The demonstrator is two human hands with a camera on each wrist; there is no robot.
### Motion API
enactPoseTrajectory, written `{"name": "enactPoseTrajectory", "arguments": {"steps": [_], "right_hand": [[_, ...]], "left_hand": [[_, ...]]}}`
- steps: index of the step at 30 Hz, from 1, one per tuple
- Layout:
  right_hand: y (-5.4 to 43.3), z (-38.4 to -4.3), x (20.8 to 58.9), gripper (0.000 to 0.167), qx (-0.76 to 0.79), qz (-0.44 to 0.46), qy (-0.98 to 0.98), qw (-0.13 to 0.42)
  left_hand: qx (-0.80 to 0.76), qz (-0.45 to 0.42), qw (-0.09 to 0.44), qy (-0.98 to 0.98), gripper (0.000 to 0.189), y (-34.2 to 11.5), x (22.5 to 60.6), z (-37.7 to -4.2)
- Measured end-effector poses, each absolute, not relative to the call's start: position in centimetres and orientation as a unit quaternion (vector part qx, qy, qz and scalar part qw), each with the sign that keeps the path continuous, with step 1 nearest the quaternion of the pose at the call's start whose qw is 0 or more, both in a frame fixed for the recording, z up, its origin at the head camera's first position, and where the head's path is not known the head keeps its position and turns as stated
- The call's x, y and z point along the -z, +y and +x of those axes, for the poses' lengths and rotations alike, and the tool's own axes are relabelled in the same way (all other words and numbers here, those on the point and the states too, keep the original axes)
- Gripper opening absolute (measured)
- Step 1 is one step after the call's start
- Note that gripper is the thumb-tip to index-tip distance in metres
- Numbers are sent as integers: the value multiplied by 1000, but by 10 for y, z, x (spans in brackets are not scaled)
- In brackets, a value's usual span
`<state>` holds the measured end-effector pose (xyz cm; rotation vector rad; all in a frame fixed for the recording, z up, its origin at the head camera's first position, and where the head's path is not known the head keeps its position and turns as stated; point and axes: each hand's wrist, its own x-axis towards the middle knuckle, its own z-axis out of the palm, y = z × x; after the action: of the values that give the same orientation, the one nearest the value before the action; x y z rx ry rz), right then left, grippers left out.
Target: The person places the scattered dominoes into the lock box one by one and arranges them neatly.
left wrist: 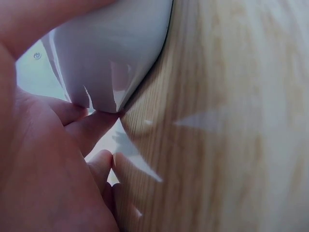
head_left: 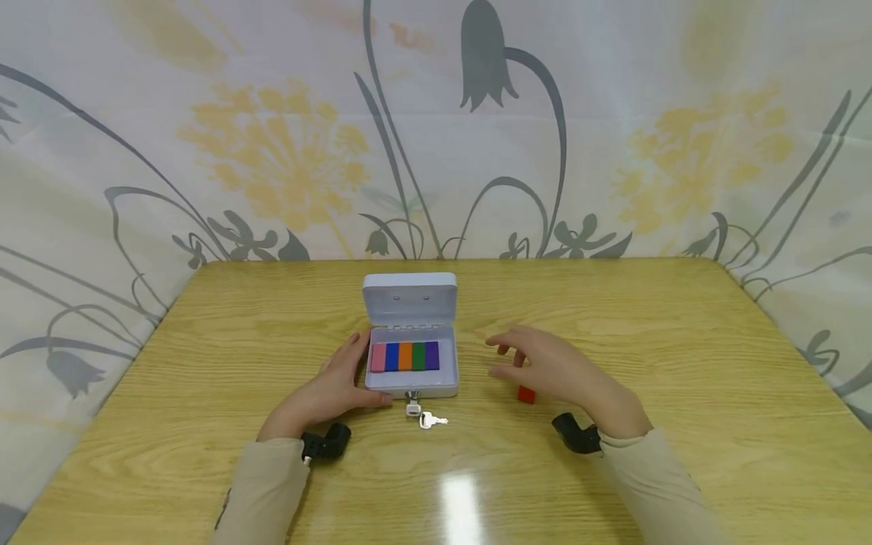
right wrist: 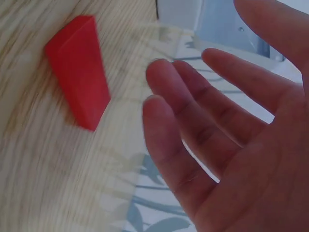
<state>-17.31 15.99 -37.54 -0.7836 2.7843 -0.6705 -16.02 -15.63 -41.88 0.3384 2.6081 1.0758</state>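
Observation:
A white metal cash box stands on the table with its lid raised. Inside, several coloured blocks lie side by side: pink, blue, orange, green and purple. My left hand grips the box's left front corner, thumb along the front and fingers at the left side, as the left wrist view shows close up. To the right of the box, my right hand hovers above a red block, fingers spread loosely and holding nothing. In the head view that hand partly hides the red block.
A key sits in the lock at the box's front, and a second key lies on the wooden table beside it. Patterned fabric hangs behind the table and along both sides.

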Motion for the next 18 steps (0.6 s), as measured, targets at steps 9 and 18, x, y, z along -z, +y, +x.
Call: {"name": "enactPoseTrajectory", "arguments": {"steps": [9, 18], "right_hand": [[175, -174, 382, 50, 210, -251, 940, 97], [182, -178, 386, 52, 188, -238, 947, 108]], "left_hand": [[-373, 116, 147, 909, 111, -156, 418, -161], [-374, 118, 146, 908, 110, -156, 419, -161]]}}
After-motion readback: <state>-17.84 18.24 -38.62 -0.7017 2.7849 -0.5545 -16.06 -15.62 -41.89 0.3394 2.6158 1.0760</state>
